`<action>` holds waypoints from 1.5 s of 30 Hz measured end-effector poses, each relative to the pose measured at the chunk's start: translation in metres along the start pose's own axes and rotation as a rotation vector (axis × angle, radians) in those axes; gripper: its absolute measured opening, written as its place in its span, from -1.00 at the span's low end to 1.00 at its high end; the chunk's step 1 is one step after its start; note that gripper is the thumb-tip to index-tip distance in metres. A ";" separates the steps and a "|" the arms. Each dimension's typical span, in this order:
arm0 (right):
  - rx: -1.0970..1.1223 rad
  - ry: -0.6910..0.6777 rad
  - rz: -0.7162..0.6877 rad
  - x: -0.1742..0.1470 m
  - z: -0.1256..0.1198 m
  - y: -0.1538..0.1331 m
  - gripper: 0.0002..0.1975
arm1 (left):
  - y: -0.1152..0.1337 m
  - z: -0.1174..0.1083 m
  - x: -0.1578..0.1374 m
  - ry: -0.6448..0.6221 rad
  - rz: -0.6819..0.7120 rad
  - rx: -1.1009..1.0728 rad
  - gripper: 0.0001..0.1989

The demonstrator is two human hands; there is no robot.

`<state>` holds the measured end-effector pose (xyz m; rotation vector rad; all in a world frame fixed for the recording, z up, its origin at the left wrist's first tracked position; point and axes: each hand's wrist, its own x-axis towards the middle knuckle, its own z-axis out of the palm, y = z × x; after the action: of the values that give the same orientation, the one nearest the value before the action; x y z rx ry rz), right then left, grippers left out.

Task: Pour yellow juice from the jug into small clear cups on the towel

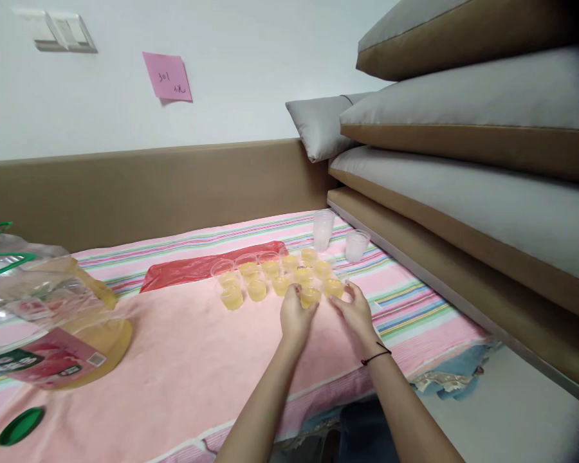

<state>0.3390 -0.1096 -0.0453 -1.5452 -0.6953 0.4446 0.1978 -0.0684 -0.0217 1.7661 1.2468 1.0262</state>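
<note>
Several transparent plastic cups of yellow liquid, such as this cup (232,297) at the left end, stand close together in rows on a pink towel (183,360). At the rows' near right corner, my left hand (296,313) has its fingers curled round a cup (311,298). Just beside it, my right hand (356,313) closes its thumb and fingers round another cup (334,290). Both cups look upright, and the hands hide parts of their sides. A dark cord circles my right wrist.
A large jug (118,341) of yellow liquid stands at the left, near a green cap (21,426). Stacked cups (323,230) and a shorter stack (357,245) stand behind. A red plastic bag (207,269) lies behind the rows. Grey-brown cushions (463,109) rise at the right.
</note>
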 end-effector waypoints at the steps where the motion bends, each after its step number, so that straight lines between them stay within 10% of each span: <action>1: -0.023 -0.005 -0.026 -0.001 0.000 -0.001 -0.31 | -0.001 0.001 0.001 -0.001 0.000 0.002 -0.65; 45: -0.541 0.001 -0.060 -0.016 0.004 -0.036 -0.55 | 0.005 -0.001 0.000 -0.020 0.016 -0.007 -0.60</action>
<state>0.3188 -0.1176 -0.0120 -2.0224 -0.9073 0.2152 0.1987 -0.0692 -0.0171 1.7798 1.2176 1.0184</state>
